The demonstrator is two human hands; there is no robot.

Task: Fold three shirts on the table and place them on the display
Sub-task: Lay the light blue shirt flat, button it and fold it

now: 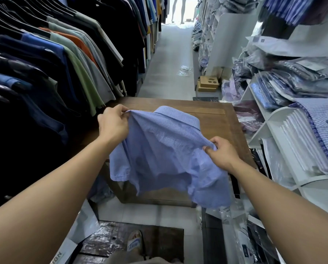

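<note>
My left hand [114, 123] pinches the blue shirt [159, 155] at its far left edge, thumb and curled fingers closed on a ridge of cloth. My right hand [223, 153] pinches the opposite edge, nearer to me and lower. Gripping two points well apart keeps the fabric stretched between them, so I judge that I am spreading the shirt out flat before the first fold.

The collar [178, 115] end lies out over the wooden desk [216, 119], though I cannot tell whether it rests on the wood or hangs just above it. The hem end droops off the near edge toward the floor. With the shirt only partly supported, both pinches have to be firm or the cloth will slide off.

Just beside the desk on the right, white display shelves [262, 130] carry stacks of folded and bagged shirts, the likely destination. On the left, a rail of hanging shirts [73, 60] crowds close to the desk. I see no finished fold on the desk, so the task looks to be at an early stage.
</note>
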